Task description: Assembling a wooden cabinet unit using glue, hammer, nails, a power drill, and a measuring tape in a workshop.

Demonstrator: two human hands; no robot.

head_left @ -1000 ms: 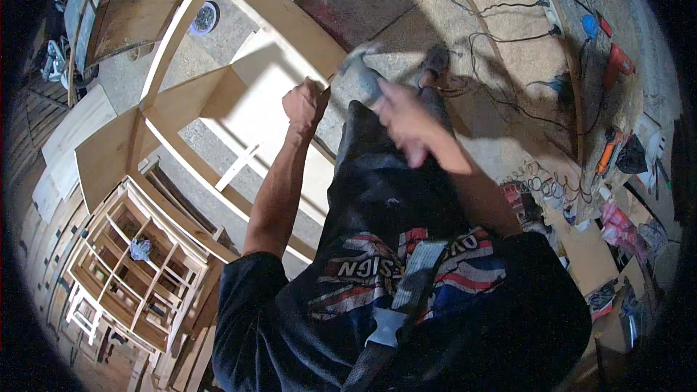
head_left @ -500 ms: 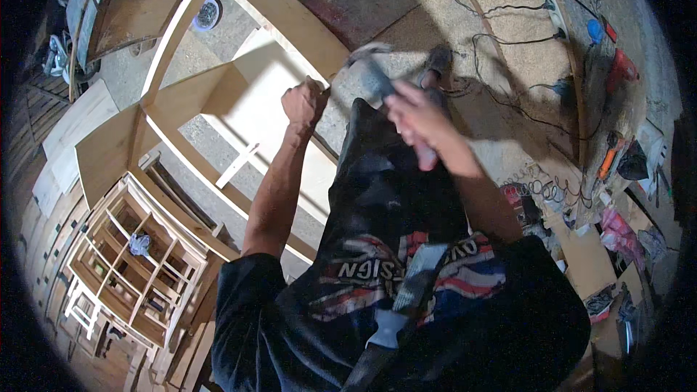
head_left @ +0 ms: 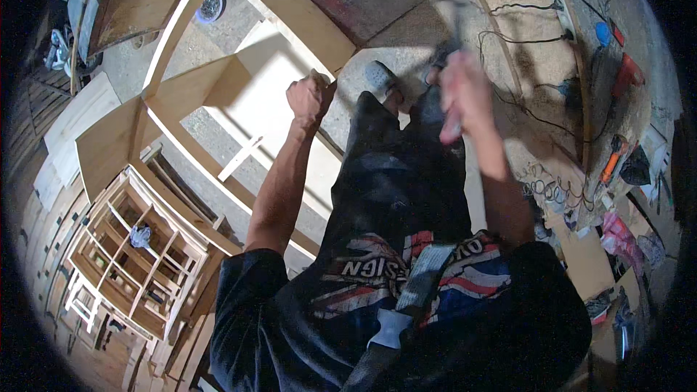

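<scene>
My right hand (head_left: 468,94) is wrapped round the red grip of a hammer (head_left: 451,128). The hammer's head is raised and smeared by motion, apart from the woodwork. Beside the near right corner of a pale wooden cabinet frame (head_left: 323,29), my left hand (head_left: 311,96) is closed in a fist. A small dark tip shows at its fingers, but what they hold is hidden. Under that hand, a white panel (head_left: 268,76) lies within the frame.
A latticed wooden frame (head_left: 138,261) stands at lower left, with a crumpled bluish bundle (head_left: 140,237) on it. Black cables (head_left: 519,40) cross the floor at right. An orange-handled tool (head_left: 614,157) lies at far right, near a red object (head_left: 627,75). A round tub (head_left: 210,6) stands beyond the frame.
My right hand has swung the hammer up and to the right, away from the frame's corner. My left hand stays closed by that corner. A shoe has come into view between my legs and the frame.
</scene>
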